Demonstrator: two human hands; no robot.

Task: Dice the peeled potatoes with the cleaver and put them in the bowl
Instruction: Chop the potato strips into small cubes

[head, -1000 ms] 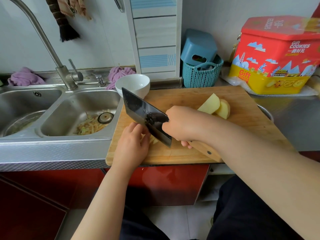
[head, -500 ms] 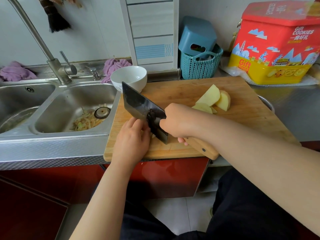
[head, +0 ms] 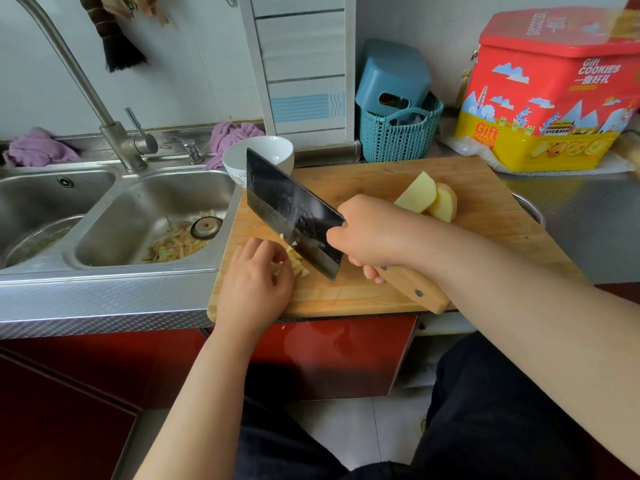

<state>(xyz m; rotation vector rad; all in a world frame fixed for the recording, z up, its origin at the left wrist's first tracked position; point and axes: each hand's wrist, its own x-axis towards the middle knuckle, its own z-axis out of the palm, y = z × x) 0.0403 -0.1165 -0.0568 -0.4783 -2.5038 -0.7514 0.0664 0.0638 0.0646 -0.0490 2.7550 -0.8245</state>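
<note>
A wooden cutting board (head: 381,181) lies on the counter beside the sink. My right hand (head: 370,233) grips the wooden handle of a dark cleaver (head: 291,209), whose blade is raised and tilted above the board's left part. Small cut potato pieces (head: 299,265) lie under the blade, and my left hand (head: 256,282) curls its fingers over them. Two large peeled potato chunks (head: 427,199) sit further back on the board, behind my right hand. A white bowl (head: 258,157) stands at the board's far left corner, partly hidden by the blade.
A double steel sink (head: 114,220) with peelings lies to the left, under a tall tap (head: 114,133). A teal basket (head: 398,133) and a red and yellow cookie tin (head: 547,95) stand behind the board. A metal rim (head: 530,209) shows at the board's right edge.
The cleaver has lifted off the potato pieces, which now show beside my left fingers. My left hand has stayed on them.
</note>
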